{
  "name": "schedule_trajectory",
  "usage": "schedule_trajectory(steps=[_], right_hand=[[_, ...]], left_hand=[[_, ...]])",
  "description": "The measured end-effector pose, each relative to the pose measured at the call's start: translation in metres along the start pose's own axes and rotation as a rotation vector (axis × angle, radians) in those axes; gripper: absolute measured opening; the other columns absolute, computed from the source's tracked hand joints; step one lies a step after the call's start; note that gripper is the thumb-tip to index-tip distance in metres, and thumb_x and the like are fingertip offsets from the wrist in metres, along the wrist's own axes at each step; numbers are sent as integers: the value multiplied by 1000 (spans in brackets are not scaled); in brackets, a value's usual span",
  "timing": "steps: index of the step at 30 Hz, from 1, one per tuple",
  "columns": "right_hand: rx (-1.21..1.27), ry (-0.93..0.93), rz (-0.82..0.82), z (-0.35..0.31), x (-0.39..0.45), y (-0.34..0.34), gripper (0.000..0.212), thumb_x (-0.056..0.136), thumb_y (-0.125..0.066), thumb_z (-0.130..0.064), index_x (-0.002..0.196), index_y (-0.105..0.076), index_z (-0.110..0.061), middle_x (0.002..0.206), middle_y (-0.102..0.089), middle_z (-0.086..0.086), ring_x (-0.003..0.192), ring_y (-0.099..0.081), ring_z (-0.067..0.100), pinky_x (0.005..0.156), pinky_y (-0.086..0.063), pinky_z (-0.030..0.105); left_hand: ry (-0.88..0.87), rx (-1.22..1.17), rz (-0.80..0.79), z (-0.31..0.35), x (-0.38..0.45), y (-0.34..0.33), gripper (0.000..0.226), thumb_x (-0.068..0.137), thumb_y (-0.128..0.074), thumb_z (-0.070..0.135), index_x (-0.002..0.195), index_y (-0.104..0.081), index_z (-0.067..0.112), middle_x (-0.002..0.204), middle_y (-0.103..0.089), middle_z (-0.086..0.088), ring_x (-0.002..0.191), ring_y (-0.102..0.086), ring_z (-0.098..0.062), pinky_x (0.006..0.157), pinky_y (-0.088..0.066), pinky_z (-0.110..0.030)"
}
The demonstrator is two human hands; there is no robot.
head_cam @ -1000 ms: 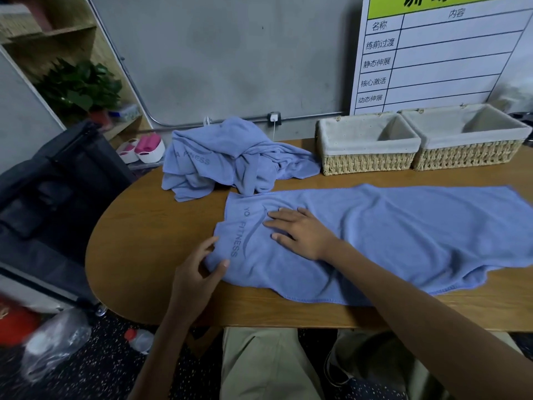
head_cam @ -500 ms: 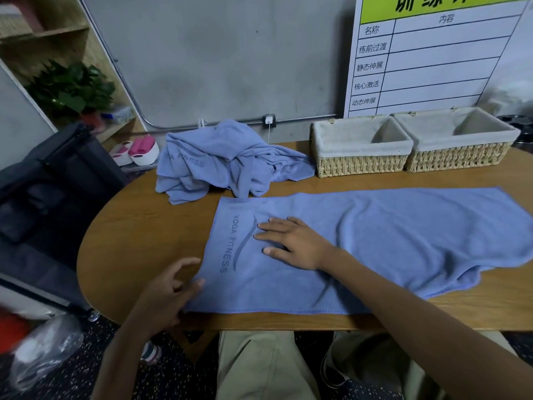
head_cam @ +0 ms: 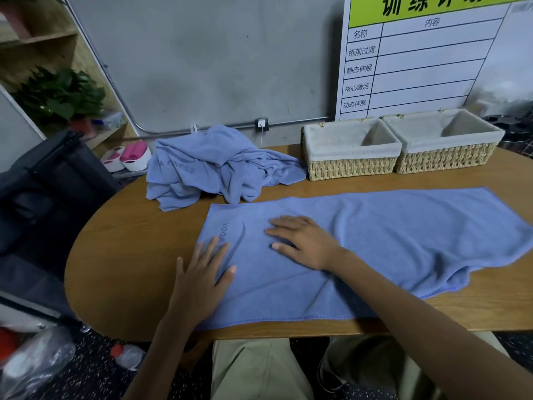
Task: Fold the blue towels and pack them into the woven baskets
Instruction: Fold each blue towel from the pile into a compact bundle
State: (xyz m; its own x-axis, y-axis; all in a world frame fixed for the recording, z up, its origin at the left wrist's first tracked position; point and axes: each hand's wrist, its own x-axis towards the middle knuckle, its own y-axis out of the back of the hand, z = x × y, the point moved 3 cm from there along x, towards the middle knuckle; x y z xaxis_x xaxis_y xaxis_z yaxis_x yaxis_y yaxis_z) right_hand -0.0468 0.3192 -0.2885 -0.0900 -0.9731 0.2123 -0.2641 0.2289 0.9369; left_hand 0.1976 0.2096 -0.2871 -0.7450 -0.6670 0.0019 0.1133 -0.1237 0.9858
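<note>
1. A blue towel (head_cam: 389, 241) lies spread along the near half of the wooden table (head_cam: 129, 255). Its long side runs left to right, and its near edge lies at the table's front edge.
2. The right end of this towel is wrinkled and a little bunched near the table's right side; the left end is flat and shows a printed logo that begins with "YOG".
3. The left hand (head_cam: 202, 278) lies flat on the left end of the towel, palm down, fingers straight and slightly apart. It covers the lower part of the logo, and it grips nothing.
4. The right hand (head_cam: 302, 241) also lies flat on the towel, just right of the logo, with fingers spread and pointing left. It presses on the cloth and pinches nothing.
5. The two hands are near each other but do not touch.
6. A pile (head_cam: 213, 168) of more blue towels sits crumpled at the far left of the table, just behind the flat towel.
7. Two woven baskets stand side by side at the far edge, touching each other: the left basket (head_cam: 349, 166) is just right of the pile, and the right basket (head_cam: 444, 160) is beside it. Both have a pale cloth lining, and no towel is visible inside them.
8. Behind the baskets a white chart (head_cam: 418, 62) with Chinese text leans on the grey wall.
</note>
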Motion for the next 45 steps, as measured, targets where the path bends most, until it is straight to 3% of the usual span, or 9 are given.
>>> schedule_trajectory(steps=[4, 8, 12, 21, 27, 30, 34, 39, 45], right_hand=[[-78, -212, 14, 61, -20, 23, 80, 84, -10, -73, 145, -47, -36, 158, -36, -8, 147, -29, 15, 116, -21, 41], [-61, -229, -67, 64, -16, 23, 71, 92, -17, -69, 150, -37, -35, 163, -25, -8, 151, -17, 16, 119, -12, 48], [-11, -183, -65, 48, -3, 15, 51, 103, -35, -52, 151, -38, -33, 163, -25, -7, 151, -17, 17, 120, -10, 48], [-96, -376, 67, 154, -120, 75, 75, 93, -10, -71, 145, -47, -34, 157, -36, -9, 146, -31, 14, 117, -26, 44], [-45, -386, 91, 180, -153, 103, 53, 95, -35, -53, 134, -61, -28, 148, -51, -4, 134, -48, 16, 105, -40, 35], [-2, -457, 156, 199, -184, 121, 37, 99, -48, -39, 125, -68, -24, 137, -60, -1, 126, -55, 20, 98, -46, 38], [56, -493, 347, 217, -217, 129, 25, 94, -55, -30, 110, -73, -23, 116, -68, -1, 109, -63, 21, 91, -51, 41], [100, -458, 356, 215, -207, 121, 27, 91, -55, -33, 107, -74, -22, 112, -68, 2, 106, -64, 24, 88, -52, 43], [176, -405, 372, 224, -240, 132, 20, 94, -60, -29, 110, -70, -22, 115, -67, -4, 113, -60, 13, 97, -48, 40]], left_hand=[[68, 63, -33, -2, -9, 9, 80, 86, -9, 78, 156, -21, 42, 166, -7, 15, 154, -5, -14, 116, -7, -68], [17, -29, 213, 35, 33, 21, 63, 97, -27, 61, 145, -49, 26, 158, -38, 2, 147, -33, -24, 112, -25, -67], [73, -36, 69, 53, 84, -5, 65, 95, -31, 65, 151, -40, 33, 163, -29, 1, 151, -23, -30, 116, -20, -64], [115, 40, 131, 23, 98, -24, 74, 87, -44, 66, 152, -40, 33, 163, -30, -3, 147, -29, -38, 110, -25, -70], [129, 44, 10, 25, 96, -19, 67, 97, -37, 62, 158, -20, 38, 168, -8, 4, 154, -9, -29, 118, -15, -58], [94, 61, 101, 36, 90, -5, 59, 101, -35, 57, 152, -40, 27, 162, -27, -11, 147, -27, -37, 111, -26, -63], [-184, -186, 435, 124, 72, 16, 46, 89, -43, 41, 116, -68, 13, 120, -59, -10, 102, -62, -37, 84, -51, -51], [-860, -291, 173, 329, 27, -4, 19, 92, -58, 46, 94, -68, 30, 94, -57, 13, 89, -57, -12, 76, -47, -35], [-691, -336, 110, 382, 35, -41, 33, 78, -63, 60, 82, -60, 28, 85, -57, 9, 84, -59, -17, 73, -50, -38]])
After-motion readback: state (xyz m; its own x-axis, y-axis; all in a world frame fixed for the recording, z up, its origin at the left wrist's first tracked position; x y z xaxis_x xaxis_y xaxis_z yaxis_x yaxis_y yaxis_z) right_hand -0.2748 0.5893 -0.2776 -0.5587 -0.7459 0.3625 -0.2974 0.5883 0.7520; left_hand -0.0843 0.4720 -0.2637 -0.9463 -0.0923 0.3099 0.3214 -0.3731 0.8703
